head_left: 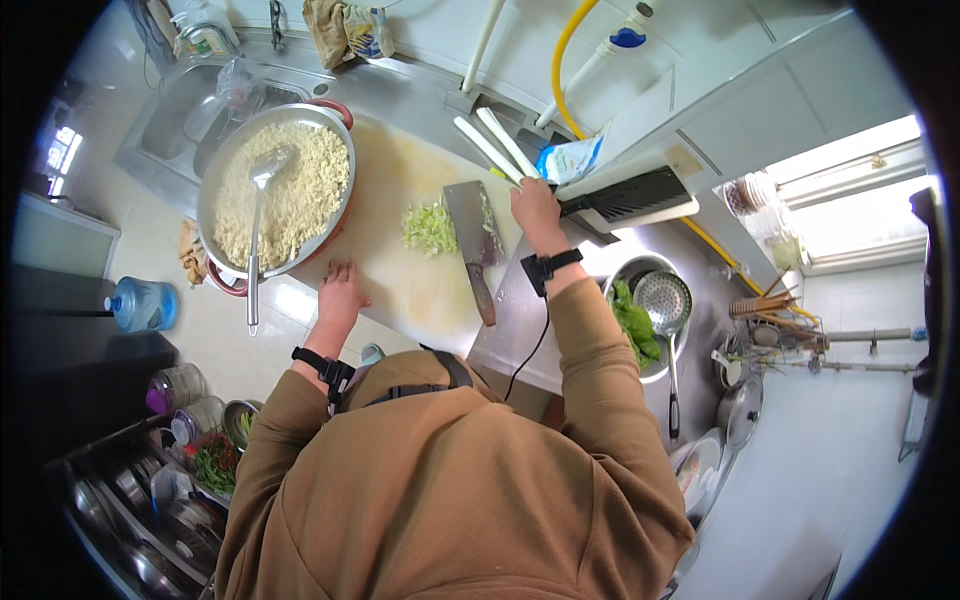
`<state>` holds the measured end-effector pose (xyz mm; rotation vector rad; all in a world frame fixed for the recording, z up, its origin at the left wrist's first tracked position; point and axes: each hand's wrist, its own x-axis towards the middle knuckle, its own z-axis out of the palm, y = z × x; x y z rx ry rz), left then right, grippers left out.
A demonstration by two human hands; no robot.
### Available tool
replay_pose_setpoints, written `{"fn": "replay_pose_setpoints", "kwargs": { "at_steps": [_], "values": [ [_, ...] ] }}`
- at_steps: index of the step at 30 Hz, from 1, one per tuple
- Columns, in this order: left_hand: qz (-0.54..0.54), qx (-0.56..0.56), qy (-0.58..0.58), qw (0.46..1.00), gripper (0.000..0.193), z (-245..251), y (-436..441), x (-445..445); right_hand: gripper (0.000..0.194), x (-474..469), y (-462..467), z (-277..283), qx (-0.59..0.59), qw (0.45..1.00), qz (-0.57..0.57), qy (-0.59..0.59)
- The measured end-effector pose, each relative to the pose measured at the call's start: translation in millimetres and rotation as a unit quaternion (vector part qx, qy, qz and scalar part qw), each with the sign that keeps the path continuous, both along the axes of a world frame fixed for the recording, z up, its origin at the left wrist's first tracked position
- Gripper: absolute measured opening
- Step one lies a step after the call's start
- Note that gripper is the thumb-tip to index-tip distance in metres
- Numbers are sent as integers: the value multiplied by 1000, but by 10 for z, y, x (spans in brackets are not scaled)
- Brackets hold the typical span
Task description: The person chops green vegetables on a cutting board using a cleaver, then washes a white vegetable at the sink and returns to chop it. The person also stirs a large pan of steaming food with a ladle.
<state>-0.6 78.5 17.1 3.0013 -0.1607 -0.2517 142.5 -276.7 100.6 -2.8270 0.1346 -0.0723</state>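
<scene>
My left hand (339, 296) lies palm down on the front edge of a large cutting board (405, 300), holding nothing. Beyond the board's far right edge, my right hand (537, 214) is at the lower ends of white scallion stalks (504, 144); its fingertips are hidden, so I cannot tell whether it grips them. A pile of chopped scallion (430, 228) sits mid-board. Beside it, a cleaver (472, 225) lies flat with green bits on its blade, its handle towards me. A wide pan (330, 247) of crumbly pale food stands on the board's left, with a slotted metal turner (259, 195) in it.
A steel sink (169, 120) is at the far left. Behind my right hand are a white-blue packet (568, 159) and a black knife in a holder (637, 199). To my right, a bowl (654, 373) holds leafy greens (634, 322) and a perforated skimmer (661, 300).
</scene>
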Motion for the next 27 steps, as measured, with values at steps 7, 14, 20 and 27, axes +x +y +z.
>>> {"fn": "replay_pose_setpoints", "kwargs": {
  "at_steps": [7, 14, 20, 27],
  "values": [
    [30, -30, 32, 999, 84, 83, -33, 2, 30, 885, -157, -405, -70, 994, -34, 76],
    [33, -25, 21, 999, 86, 64, -28, -45, 24, 1171, -248, -424, -66, 990, -7, 128],
    [22, -43, -5, 999, 85, 24, -15, -56, 33, 693, -131, 72, 20, 997, 31, 72],
    [41, -170, 18, 984, 70, 471, -126, 18, 29, -900, 461, 956, 262, 955, 130, -41]
  ]
}}
